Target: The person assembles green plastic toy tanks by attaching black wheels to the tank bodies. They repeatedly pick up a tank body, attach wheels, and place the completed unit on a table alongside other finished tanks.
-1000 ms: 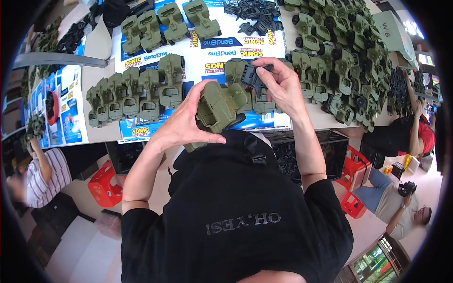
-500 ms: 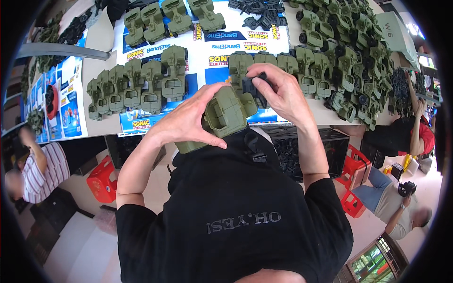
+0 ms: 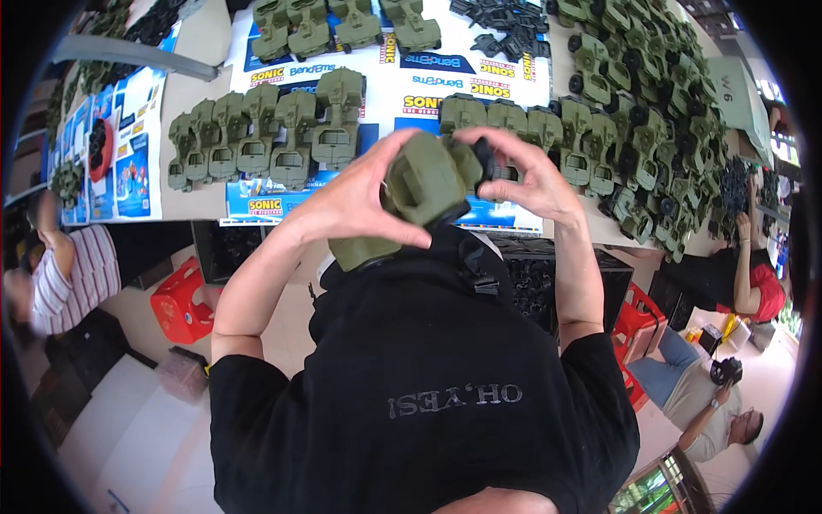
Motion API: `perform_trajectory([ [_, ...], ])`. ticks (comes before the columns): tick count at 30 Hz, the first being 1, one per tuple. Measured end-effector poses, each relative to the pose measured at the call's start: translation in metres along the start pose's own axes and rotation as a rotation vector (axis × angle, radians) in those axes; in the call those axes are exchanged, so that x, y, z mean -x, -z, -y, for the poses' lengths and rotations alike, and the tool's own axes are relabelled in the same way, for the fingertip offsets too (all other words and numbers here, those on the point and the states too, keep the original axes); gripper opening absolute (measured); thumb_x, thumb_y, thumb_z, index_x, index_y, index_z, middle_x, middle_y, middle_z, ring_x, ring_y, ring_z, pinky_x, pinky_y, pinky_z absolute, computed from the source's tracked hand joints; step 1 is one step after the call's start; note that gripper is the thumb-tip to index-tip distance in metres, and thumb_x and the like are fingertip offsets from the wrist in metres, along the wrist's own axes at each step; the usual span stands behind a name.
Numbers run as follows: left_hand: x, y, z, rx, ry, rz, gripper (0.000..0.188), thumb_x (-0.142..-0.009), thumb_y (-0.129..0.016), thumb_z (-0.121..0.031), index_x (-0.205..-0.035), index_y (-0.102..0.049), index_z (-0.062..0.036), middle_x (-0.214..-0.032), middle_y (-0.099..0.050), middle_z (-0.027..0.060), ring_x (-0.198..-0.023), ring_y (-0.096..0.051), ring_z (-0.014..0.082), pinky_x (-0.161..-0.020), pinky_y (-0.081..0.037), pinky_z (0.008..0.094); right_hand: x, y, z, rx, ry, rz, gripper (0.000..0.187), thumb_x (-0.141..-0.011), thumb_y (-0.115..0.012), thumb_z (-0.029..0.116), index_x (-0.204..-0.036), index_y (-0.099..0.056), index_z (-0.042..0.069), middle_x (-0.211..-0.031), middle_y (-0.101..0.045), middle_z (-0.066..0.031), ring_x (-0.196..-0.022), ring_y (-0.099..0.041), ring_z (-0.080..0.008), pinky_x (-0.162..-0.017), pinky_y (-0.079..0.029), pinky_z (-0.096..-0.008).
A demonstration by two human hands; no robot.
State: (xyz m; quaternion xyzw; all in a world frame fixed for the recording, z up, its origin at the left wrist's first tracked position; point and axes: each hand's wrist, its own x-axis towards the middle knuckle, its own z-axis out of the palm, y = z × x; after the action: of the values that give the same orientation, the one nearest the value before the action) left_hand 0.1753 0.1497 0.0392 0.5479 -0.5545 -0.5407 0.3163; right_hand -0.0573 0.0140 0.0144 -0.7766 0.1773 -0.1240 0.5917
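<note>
Just off the table's front edge, in front of my chest, I hold an olive-green toy vehicle (image 3: 421, 182). My left hand (image 3: 355, 201) wraps its left side, thumb along the lower edge and fingers over the top. Closed at the vehicle's right end is my right hand (image 3: 538, 182), its fingers and thumb round a black plastic part (image 3: 486, 161) that touches the green body. How the two fit together is hidden by the fingers. Another green piece (image 3: 364, 252) shows below my left palm; I cannot tell if it is joined to the vehicle.
Rows of green toy vehicles (image 3: 291, 133) stand on printed sheets across the table. More green vehicles (image 3: 659, 111) crowd the right side. A pile of black parts (image 3: 505, 26) lies at the back. Red stools (image 3: 184, 300) stand either side, and other people are nearby.
The green vehicle has turned and risen slightly in my left hand. The black part, held apart by its right side before, now lies against the vehicle's end in my right hand.
</note>
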Motion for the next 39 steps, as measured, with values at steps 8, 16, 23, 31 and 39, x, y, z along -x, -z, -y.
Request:
perform_trajectory([
  [8, -0.038, -0.002, 0.038, 1.046, 0.191, -0.714, 0.053, -0.085, -0.064, -0.046, -0.117, -0.051, -0.0053, -0.096, -0.062, 0.0085, -0.092, -0.062, 0.0195, -0.078, -0.054, 0.0364, -0.007, -0.032, -0.027, -0.495, 0.069, -0.306, 0.043, -0.078, -0.068, 0.021, -0.115, -0.05, 0.007, -0.126, -0.051, -0.0119, -0.113, -0.049, -0.0191, -0.097, -0.037, -0.0331],
  [16, -0.048, -0.038, 0.036, 1.362, 0.257, -0.539, 0.056, -0.088, -0.051, -0.057, -0.116, -0.055, -0.009, -0.109, -0.062, 0.0062, -0.101, -0.06, 0.0196, -0.087, -0.05, 0.0386, -0.025, -0.068, -0.024, -0.379, 0.394, -0.567, 0.063, -0.076, -0.07, 0.048, -0.114, -0.042, 0.005, -0.129, -0.045, -0.0237, -0.122, -0.045, -0.0295, -0.104, -0.031, -0.0426],
  [23, -0.002, -0.05, 0.024, 1.073, 0.404, -0.669, 0.053, -0.092, -0.052, -0.047, -0.124, -0.045, -0.0055, -0.126, -0.047, 0.0127, -0.114, -0.053, 0.0253, -0.096, -0.044, 0.044, -0.024, -0.063, -0.014, -0.84, 0.136, -0.795, 0.056, -0.087, -0.052, 0.055, -0.11, -0.044, 0.005, -0.105, -0.061, -0.0185, -0.101, -0.058, -0.0237, -0.09, -0.045, -0.0374],
  [31, 0.079, -0.024, -0.017, -0.557, -0.333, -0.478, 0.031, -0.063, -0.084, -0.021, -0.08, -0.063, -0.0067, -0.069, -0.058, 0.0019, -0.065, -0.055, 0.0225, -0.064, -0.045, 0.0344, 0.04, -0.101, 0.002, -1.222, -0.27, -0.668, 0.05, -0.09, -0.045, 0.053, -0.103, -0.05, 0.005, -0.092, -0.064, -0.0147, -0.088, -0.061, -0.0228, -0.083, -0.049, -0.0363],
  [39, 0.01, -0.03, -0.006, -0.489, -0.118, 0.198, 0.099, -0.05, -0.086, -0.045, -0.133, -0.04, -0.0146, -0.106, -0.062, 0.0204, -0.099, -0.058, 0.0399, -0.083, -0.047, 0.0459, 0.039, -0.106, -0.015, -1.234, -0.389, -0.607, 0.049, -0.091, -0.052, 0.045, -0.116, -0.05, 0.003, -0.095, -0.058, -0.0064, -0.09, -0.055, -0.015, -0.085, -0.043, -0.0297],
])
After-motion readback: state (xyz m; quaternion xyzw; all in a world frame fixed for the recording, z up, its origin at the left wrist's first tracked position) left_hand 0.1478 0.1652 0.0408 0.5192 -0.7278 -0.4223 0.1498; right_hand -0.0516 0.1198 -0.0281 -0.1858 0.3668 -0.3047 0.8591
